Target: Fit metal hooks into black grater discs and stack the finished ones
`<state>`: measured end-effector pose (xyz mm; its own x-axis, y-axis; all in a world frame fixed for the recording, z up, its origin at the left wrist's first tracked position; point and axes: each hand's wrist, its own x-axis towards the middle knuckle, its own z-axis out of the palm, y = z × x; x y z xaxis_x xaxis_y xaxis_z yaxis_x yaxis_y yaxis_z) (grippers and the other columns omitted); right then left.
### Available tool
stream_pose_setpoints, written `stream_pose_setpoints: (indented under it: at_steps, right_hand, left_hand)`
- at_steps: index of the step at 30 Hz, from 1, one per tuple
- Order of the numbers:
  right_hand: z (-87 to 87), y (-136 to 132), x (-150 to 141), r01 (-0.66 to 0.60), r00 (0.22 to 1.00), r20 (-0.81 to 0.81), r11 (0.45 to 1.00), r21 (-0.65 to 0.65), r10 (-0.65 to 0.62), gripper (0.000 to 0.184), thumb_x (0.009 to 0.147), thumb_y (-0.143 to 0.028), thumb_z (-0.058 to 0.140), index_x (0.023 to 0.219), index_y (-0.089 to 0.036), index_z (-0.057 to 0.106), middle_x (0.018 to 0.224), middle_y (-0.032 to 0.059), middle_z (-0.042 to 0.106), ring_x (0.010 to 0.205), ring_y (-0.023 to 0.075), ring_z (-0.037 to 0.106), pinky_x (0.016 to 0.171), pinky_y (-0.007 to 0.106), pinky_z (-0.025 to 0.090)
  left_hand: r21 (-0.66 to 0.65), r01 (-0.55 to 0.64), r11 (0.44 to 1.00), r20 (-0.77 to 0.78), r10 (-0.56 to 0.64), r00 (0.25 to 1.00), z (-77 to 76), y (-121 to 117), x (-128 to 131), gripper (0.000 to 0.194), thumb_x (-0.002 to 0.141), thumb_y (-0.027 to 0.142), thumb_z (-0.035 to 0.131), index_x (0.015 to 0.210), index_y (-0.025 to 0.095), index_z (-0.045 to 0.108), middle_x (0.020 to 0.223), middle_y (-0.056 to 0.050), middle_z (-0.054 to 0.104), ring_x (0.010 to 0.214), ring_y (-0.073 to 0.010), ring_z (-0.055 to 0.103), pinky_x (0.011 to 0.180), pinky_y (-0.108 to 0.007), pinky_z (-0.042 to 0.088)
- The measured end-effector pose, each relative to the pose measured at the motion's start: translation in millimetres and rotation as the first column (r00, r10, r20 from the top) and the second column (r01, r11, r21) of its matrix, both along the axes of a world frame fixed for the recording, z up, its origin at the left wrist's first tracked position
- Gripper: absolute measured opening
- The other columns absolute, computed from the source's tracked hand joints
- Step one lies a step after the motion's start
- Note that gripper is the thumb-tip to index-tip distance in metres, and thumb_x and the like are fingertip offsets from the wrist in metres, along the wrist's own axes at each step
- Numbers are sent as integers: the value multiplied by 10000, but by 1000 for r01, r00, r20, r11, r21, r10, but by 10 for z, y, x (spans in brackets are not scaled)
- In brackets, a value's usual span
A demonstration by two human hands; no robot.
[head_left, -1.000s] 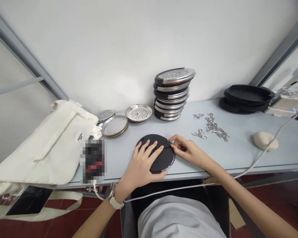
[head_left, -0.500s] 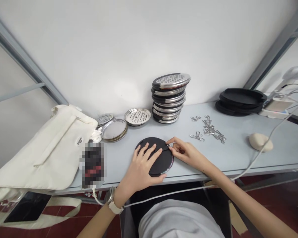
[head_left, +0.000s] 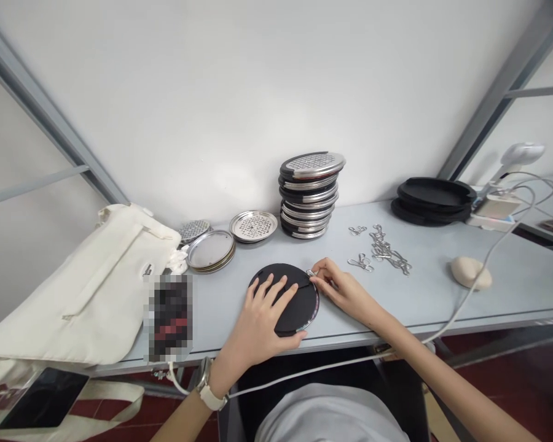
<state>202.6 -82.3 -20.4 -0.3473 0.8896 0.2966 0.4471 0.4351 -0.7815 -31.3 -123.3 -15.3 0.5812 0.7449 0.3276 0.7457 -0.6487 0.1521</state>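
Observation:
A round black disc (head_left: 299,313) with a shiny rim along its right side lies near the table's front edge. My left hand (head_left: 265,313) rests on top of it, fingers spread flat and the thumb by the near rim. Beside the disc's upper right edge, my right hand (head_left: 341,288) pinches a small metal wire clip (head_left: 310,273) between thumb and fingertips. The clip's end is at the rim; whether it is hooked on, I cannot tell. Similar loose wire clips (head_left: 387,252) lie to the right of my right hand.
Behind the disc stands a tall stack of metal-and-black discs (head_left: 309,196). Perforated metal plates (head_left: 253,226) and plain round plates (head_left: 211,248) sit left of it. Black round trays (head_left: 433,199), a beige rounded object (head_left: 470,272) and a white cable (head_left: 483,264) are right; a cream bag (head_left: 87,294) is left.
The view has tilted up and turned slightly right. My right hand has shifted the clip a little farther up along the disc's edge. My left hand stays on the disc.

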Motion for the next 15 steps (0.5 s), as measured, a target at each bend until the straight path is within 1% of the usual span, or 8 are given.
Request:
stream_pose_setpoints:
  at_steps: [2, 4, 9, 13, 15]
  right_hand:
    - [11, -3, -3, -4, 1000, 3, 1000, 6, 4, 191, 990, -407, 410, 957, -231, 478, 721, -9, 573, 663, 167, 553, 663, 285, 436]
    - [17, -6, -5, -8, 1000, 17, 1000, 15, 8, 197, 991, -389, 410, 897, -230, 481, 734, -3, 571, 668, 164, 547, 665, 286, 438]
    - [10, -2, -16, -9, 999, 47, 1000, 29, 8, 181, 993, -340, 409, 880, -226, 492, 768, 18, 580, 691, 175, 551, 673, 302, 447]
    - [6, 6, -25, 15, 995, 95, 991, 134, -28, 165, 987, -301, 418, 869, -222, 501, 845, 50, 583, 820, 206, 566, 773, 344, 453]
    - [3, 5, -26, 22, 994, 106, 987, 156, -38, 162, 986, -287, 417, 869, -219, 507, 859, 58, 583, 850, 213, 564, 796, 355, 452]
  left_hand:
    - [-14, 0, 1000, 9, 1, 1000, -2, -2, -2, 779, 799, 529, 657, 1474, 251, 384, 1519, -70, 391, 1400, -348, 314, 1148, -552, 221]
    - [-27, -1, 1000, 18, 2, 1000, -2, -4, -3, 778, 807, 544, 645, 1477, 256, 377, 1525, -62, 383, 1403, -347, 307, 1151, -555, 210]
    - [-41, -7, 999, 16, 8, 1000, 3, -10, -4, 774, 818, 551, 633, 1483, 260, 364, 1535, -51, 367, 1414, -339, 288, 1157, -559, 197]
    - [-43, -14, 999, 8, 14, 1000, 2, -12, -2, 774, 814, 549, 637, 1481, 264, 366, 1537, -49, 364, 1415, -340, 288, 1156, -562, 204]
    - [-42, -16, 999, 5, 16, 1000, -1, -12, 0, 781, 810, 547, 640, 1483, 266, 361, 1539, -49, 360, 1416, -341, 287, 1156, -562, 205]
